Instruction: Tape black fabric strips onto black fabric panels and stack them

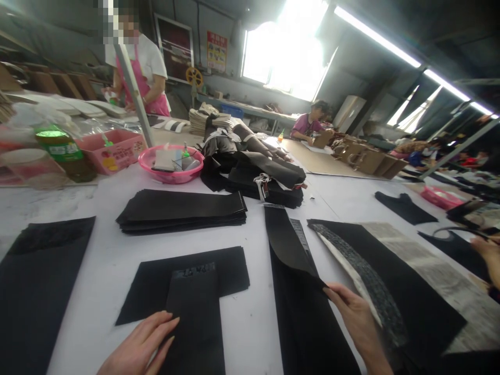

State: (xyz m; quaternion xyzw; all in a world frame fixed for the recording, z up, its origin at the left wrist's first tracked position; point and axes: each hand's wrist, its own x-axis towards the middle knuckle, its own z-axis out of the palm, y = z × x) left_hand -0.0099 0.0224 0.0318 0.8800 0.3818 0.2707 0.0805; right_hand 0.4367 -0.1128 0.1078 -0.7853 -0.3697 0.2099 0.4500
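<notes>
My left hand [138, 346] rests with outstretched fingertips on the left edge of a narrow black panel [195, 323]. A shiny, glue-like band crosses the top of that panel, which overlaps a wider black piece [230, 271]. My right hand [353, 317] pinches the right edge of a long black strip [289, 255], lifting and curling it over another black layer beneath. Right of this hand lies a black panel [390, 271] with a curved, textured, shiny edge. A neat stack of black pieces [179, 211] sits farther back.
Behind the stack are a pink basin [172, 177] and a heap of black pieces [265, 177]. A green-labelled bottle [64, 151] stands at the left near a metal post [133, 78]. Another person's hand [488, 255] shows at the right edge. Two people [142, 67] work farther back.
</notes>
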